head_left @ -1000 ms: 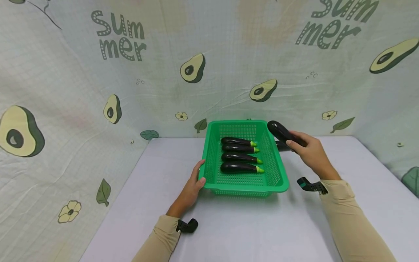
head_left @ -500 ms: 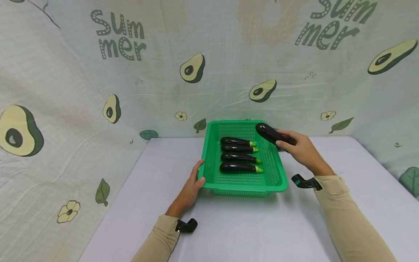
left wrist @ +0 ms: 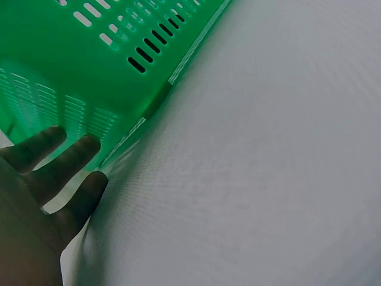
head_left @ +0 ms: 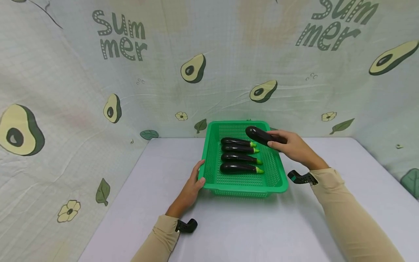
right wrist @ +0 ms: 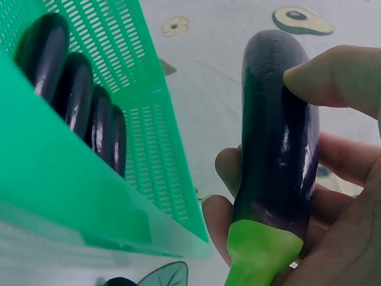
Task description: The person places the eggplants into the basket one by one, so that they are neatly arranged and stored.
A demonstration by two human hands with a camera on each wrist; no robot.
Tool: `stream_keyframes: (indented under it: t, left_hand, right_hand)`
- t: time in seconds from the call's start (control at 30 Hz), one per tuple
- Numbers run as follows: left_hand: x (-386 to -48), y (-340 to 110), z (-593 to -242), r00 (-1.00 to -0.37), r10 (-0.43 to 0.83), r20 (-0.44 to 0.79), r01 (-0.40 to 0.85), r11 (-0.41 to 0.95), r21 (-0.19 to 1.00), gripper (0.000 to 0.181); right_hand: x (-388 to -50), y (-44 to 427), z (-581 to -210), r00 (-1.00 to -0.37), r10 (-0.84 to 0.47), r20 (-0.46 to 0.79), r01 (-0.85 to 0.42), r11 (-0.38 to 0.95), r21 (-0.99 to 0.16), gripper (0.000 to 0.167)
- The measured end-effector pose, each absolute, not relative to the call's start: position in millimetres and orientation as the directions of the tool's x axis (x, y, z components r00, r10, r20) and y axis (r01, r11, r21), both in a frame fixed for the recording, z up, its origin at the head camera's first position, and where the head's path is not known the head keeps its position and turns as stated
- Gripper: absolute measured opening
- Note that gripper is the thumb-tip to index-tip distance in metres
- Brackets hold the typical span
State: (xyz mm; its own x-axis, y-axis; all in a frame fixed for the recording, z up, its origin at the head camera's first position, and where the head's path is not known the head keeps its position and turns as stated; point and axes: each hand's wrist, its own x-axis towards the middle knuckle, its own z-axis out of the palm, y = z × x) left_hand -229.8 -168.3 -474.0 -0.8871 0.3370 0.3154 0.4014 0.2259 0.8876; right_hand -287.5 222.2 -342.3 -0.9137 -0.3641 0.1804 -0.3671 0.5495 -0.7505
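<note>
My right hand (head_left: pixel 291 147) grips a dark glossy eggplant (head_left: pixel 258 135) above the right side of the green plastic basket (head_left: pixel 242 189). In the right wrist view, thumb and fingers lie around the eggplant, and its bright green stem end (right wrist: pixel 262 247) points down. Several eggplants (head_left: pixel 240 167) lie in a row inside the basket, green ends to the right. My left hand (head_left: pixel 190 191) holds the basket's left rim, the thumb over it. In the left wrist view, its fingers (left wrist: pixel 65 167) reach below toward the slotted wall. The left thumb is hidden there.
A white cloth-covered table (head_left: pixel 255 229) lies under the basket. Behind it hangs a pale curtain (head_left: pixel 226 47) printed with avocados and leaves. Low in the right wrist view, a dark rounded thing (right wrist: pixel 120 281) shows beside the basket; its kind is unclear.
The right hand has carried the eggplant left, from beside the basket to over its right part. Another dark eggplant seen earlier beyond the basket is now hidden. The left hand stays put.
</note>
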Motion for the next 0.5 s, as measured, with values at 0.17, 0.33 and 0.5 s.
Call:
stream_keyframes:
  t: [0.17, 0.33, 0.5]
  left_hand:
    - [-230, -168, -473, -0.886, 0.342, 0.314, 0.399, 0.215, 0.891, 0.068]
    - [-230, -169, -473, -0.886, 0.343, 0.311, 0.397, 0.217, 0.892, 0.068]
    - [-230, -168, -473, -0.889, 0.342, 0.306, 0.391, 0.215, 0.895, 0.070]
  right_hand:
    - [-289, 218, -342, -0.904, -0.382, 0.194, -0.384, 0.523, -0.761, 0.057]
    - [-290, 211, -344, -0.891, -0.408, 0.198, -0.408, 0.531, -0.743, 0.056]
    - [-291, 204, -343, -0.882, -0.428, 0.196, -0.420, 0.525, -0.740, 0.054]
